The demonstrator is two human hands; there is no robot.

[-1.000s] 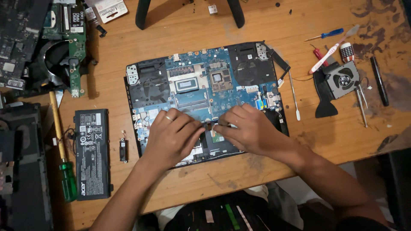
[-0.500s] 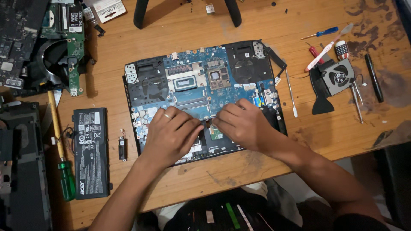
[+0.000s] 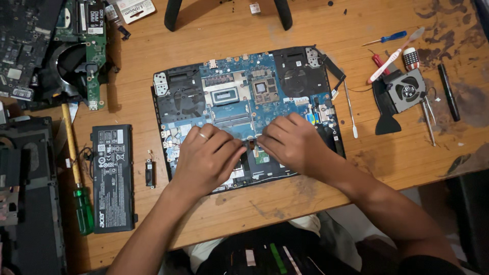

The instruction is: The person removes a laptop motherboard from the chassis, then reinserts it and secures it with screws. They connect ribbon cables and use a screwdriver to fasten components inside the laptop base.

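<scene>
An opened laptop base (image 3: 173, 97) lies on the wooden table with its blue motherboard (image 3: 244, 97) exposed. My left hand (image 3: 209, 155), a ring on one finger, rests on the lower middle of the board with fingers curled. Facing it, my right hand (image 3: 293, 142) has its fingertips meeting the left ones at a small dark part near the board's lower centre. Both hands press or pinch at that spot; what lies between the fingertips is hidden.
A black battery pack (image 3: 112, 178) and a green-handled screwdriver (image 3: 76, 173) lie to the left. Circuit boards and a fan (image 3: 76, 56) fill the top left. A loose cooling fan (image 3: 405, 91), a toothbrush (image 3: 395, 56), small screwdrivers (image 3: 389, 37) and a metal pry tool (image 3: 350, 109) lie to the right.
Both hands stay at the same spot on the board, fingertips together; only the camera view has shifted slightly.
</scene>
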